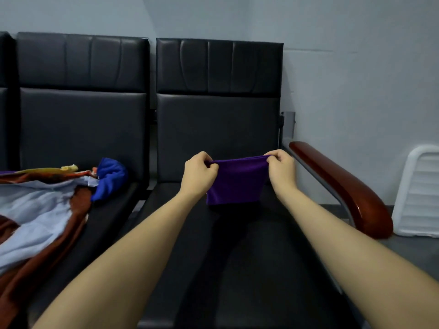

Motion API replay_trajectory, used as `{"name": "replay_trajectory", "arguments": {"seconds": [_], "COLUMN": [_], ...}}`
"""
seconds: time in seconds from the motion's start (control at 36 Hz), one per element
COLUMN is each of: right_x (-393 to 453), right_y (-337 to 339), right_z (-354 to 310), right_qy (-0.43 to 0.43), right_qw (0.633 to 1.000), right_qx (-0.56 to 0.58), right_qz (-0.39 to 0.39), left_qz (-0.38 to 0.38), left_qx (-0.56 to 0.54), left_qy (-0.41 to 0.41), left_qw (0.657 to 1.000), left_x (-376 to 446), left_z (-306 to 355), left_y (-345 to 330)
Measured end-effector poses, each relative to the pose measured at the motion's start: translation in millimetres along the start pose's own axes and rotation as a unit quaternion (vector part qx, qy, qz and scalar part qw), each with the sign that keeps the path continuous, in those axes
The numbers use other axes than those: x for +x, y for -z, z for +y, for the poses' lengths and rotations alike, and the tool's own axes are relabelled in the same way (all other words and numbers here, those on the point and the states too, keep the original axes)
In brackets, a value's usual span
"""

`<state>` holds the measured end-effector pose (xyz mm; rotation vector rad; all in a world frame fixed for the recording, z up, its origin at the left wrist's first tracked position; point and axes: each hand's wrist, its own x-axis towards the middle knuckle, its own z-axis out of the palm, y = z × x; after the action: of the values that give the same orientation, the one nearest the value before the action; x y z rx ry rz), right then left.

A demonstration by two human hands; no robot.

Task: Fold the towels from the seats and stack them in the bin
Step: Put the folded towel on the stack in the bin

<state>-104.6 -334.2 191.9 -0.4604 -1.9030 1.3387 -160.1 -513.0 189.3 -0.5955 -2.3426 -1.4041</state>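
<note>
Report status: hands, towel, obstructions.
Left hand and right hand pinch folded purple cloth towel by top corners above black padded seat. White slatted bin to the right. Nothing obstructing.

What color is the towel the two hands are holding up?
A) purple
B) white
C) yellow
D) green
A: the left hand and the right hand each pinch a top corner of a purple towel, which hangs between them over the black seat.
</note>
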Motion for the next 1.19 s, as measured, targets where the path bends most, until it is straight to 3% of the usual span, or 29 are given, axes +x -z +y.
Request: {"name": "replay_trajectory", "arguments": {"seconds": [0.08,0.25,0.47,0.64,0.81,0.97,1.06,1.14,1.19], "right_x": [-17,-29,-30,-22,-12,8,19,18,13], "right_y": [3,6,-5,-17,-32,-45,-54,-56,-54], "right_z": [11,29,62,90,106,109,113,119,123], "right_qy": [-0.012,-0.035,-0.102,-0.11,-0.064,-0.027,-0.059,-0.084,-0.089], "right_qw": [0.995,0.996,0.974,0.96,0.963,0.975,0.96,0.905,0.881], "right_qx": [-0.093,-0.078,-0.179,-0.227,-0.251,-0.215,-0.255,-0.386,-0.44], "right_qz": [0.015,-0.001,-0.093,-0.121,-0.077,-0.046,-0.104,-0.159,-0.147], "left_qz": [-0.022,-0.061,-0.147,-0.164,-0.129,-0.068,-0.086,-0.11,-0.136], "left_qx": [0.024,0.102,0.211,0.14,0.054,0.038,0.103,0.281,0.323], "left_qy": [0.023,0.067,0.184,0.244,0.199,0.164,0.146,0.134,0.157], "left_qw": [0.999,0.991,0.949,0.945,0.97,0.983,0.98,0.944,0.923], "left_x": [-17,-30,-24,-16,0,20,25,17,8], "left_z": [-11,-13,-43,-67,-80,-86,-89,-92,-95], "left_y": [-1,-8,-35,-56,-68,-79,-87,-93,-96]}}
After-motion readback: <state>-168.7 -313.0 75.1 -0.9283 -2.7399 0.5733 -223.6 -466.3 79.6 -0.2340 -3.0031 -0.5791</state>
